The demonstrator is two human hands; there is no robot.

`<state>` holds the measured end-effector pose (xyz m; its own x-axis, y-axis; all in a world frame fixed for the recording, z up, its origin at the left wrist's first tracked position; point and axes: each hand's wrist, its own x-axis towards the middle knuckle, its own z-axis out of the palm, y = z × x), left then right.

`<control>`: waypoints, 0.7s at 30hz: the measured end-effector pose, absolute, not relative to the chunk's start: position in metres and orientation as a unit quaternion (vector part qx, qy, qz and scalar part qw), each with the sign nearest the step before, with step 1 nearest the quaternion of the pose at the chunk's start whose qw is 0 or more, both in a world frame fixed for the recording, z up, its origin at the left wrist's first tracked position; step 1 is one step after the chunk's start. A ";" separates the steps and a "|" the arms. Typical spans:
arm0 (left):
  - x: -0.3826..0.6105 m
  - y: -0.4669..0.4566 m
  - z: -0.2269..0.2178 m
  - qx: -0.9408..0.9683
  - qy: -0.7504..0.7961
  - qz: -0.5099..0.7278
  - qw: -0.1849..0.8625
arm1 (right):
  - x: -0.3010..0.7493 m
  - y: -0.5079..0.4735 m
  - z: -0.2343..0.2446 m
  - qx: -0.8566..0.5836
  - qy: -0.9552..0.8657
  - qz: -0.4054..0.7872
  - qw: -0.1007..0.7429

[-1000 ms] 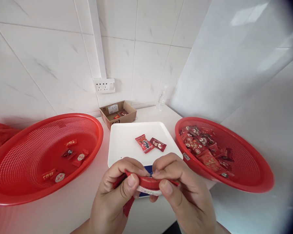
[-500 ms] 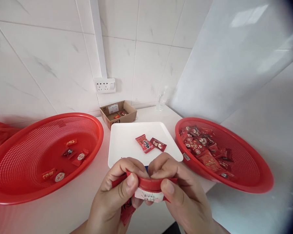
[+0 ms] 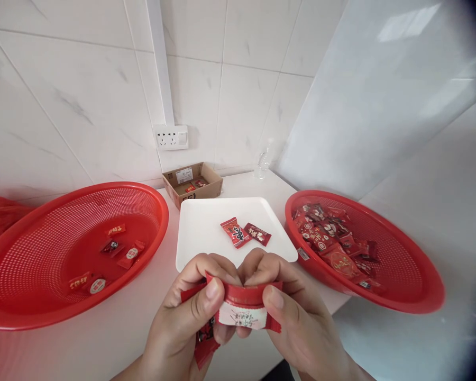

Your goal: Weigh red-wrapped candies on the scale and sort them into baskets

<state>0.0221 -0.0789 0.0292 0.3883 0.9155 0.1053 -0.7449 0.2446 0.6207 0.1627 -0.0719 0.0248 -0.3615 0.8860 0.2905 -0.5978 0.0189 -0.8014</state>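
Between both hands, in front of the white tray (image 3: 196, 233), is a red packet (image 3: 244, 315) with a white printed label. My left hand (image 3: 190, 312) pinches its left end, thumb on the near face, and also keeps a second red packet (image 3: 206, 344) under the fingers, its lower end hanging out. On the right end of the labelled packet, my right hand (image 3: 297, 312) is closed in the same pinch. The fingertips of both hands meet behind the packet's top edge. On the tray lie a bright red packet (image 3: 236, 233) and a dark red packet (image 3: 257, 234), touching.
Left stands a red perforated basket (image 3: 35, 254) with several small packets; right, another red basket (image 3: 404, 264) holds a heap of them. Behind the tray is a cardboard box (image 3: 202, 191) with a few packets, and a clear bottle (image 3: 263, 163) by the wall.
The labelled packet's right end has tilted slightly and more of its label shows. Both hands keep their pinch in nearly the same place.
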 end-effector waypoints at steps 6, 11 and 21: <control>0.022 -0.079 0.029 0.306 0.145 0.533 0.775 | 0.165 -0.072 0.027 -0.157 -0.471 0.680 0.539; 0.021 -0.076 0.029 0.311 0.182 0.536 0.764 | 0.170 -0.071 0.025 -0.213 -0.498 0.634 0.552; 0.026 -0.066 0.021 0.362 0.264 0.558 0.698 | 0.156 -0.073 0.020 -0.260 -0.517 0.505 0.640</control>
